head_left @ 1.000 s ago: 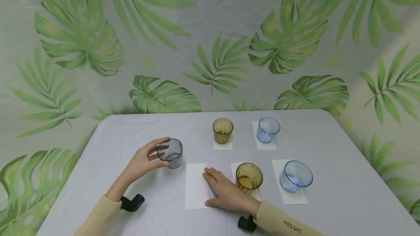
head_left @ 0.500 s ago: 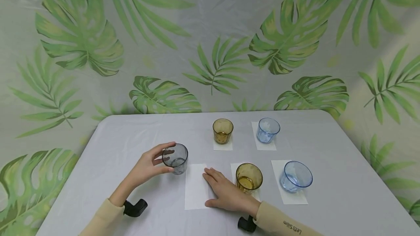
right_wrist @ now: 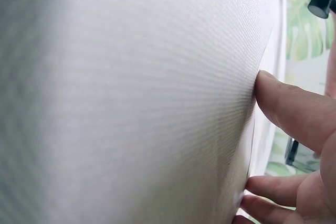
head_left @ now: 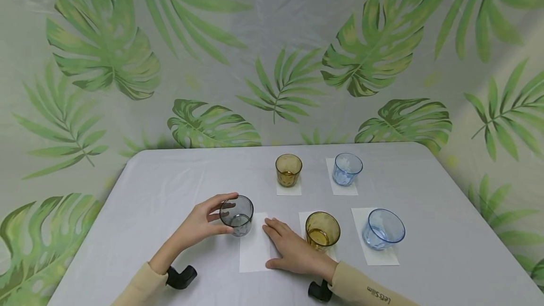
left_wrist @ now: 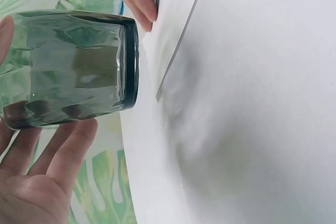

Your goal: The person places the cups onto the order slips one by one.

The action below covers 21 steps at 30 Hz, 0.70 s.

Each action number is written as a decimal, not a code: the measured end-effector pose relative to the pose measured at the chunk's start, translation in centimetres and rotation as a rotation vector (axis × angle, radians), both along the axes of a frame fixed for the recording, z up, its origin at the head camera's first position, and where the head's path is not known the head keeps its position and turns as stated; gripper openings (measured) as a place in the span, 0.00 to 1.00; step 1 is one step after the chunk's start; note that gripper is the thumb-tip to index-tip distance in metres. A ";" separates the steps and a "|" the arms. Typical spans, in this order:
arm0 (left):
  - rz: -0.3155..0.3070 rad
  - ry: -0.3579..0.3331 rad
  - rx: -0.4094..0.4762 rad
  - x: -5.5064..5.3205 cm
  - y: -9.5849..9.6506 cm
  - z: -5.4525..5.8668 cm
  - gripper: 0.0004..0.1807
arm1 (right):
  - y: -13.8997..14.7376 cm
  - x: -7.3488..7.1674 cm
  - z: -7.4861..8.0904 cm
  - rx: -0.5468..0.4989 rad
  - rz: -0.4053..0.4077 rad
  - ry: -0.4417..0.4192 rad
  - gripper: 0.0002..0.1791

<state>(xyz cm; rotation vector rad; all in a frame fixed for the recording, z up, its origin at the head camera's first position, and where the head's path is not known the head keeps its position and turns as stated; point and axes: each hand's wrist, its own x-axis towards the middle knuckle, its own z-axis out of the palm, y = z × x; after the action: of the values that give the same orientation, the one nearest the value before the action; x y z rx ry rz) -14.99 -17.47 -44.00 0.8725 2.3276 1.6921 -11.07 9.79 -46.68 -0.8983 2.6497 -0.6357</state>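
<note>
My left hand (head_left: 199, 223) grips a grey, smoky glass tumbler (head_left: 236, 216) by its sides, thumb on the near side and fingers behind. In the left wrist view the tumbler (left_wrist: 100, 66) hangs upright above the white cloth, its base near a paper's edge. From the head view it overlaps the upper left corner of a white paper sheet (head_left: 254, 254). My right hand (head_left: 293, 251) rests on the right part of that sheet, fingers and thumb extended; the right wrist view shows its fingertips (right_wrist: 265, 85) pressing down. An amber glass (head_left: 323, 221) stands just beside this hand.
Farther back stand a second amber glass (head_left: 289, 169) and a blue glass (head_left: 347, 169), each on white paper. At the right, another blue glass (head_left: 384, 228) sits on its own paper (head_left: 382, 259). A leaf-patterned curtain (head_left: 276, 60) hangs behind the white-covered table (head_left: 161, 178).
My left hand has carried the grey tumbler rightward and toward the near side, from left of the paper sheet to over its corner. The right hand has stayed in place.
</note>
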 end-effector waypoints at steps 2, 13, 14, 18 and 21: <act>-0.009 -0.003 0.001 0.1 0.2 -0.2 0.40 | 0.0 0.0 -0.1 0.002 0.000 0.001 0.45; -0.062 -0.034 -0.010 0.6 1.3 -1.0 0.42 | 0.0 -0.1 -0.2 0.002 0.005 0.006 0.45; -0.067 -0.037 -0.010 0.6 1.4 -1.1 0.42 | 0.0 -0.1 -0.2 0.003 0.006 0.008 0.45; -0.083 -0.046 -0.016 0.8 1.8 -1.3 0.42 | 0.0 -0.1 -0.2 0.004 0.009 0.013 0.45; -0.090 -0.049 -0.018 0.9 2.0 -1.3 0.42 | 0.0 -0.1 -0.3 0.001 0.010 0.022 0.45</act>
<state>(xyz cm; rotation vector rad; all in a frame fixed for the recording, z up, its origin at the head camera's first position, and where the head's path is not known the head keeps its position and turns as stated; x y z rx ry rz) -14.11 -15.49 -45.34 0.9075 2.2338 1.6361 -11.21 9.77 -46.95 -0.9227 2.6635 -0.6250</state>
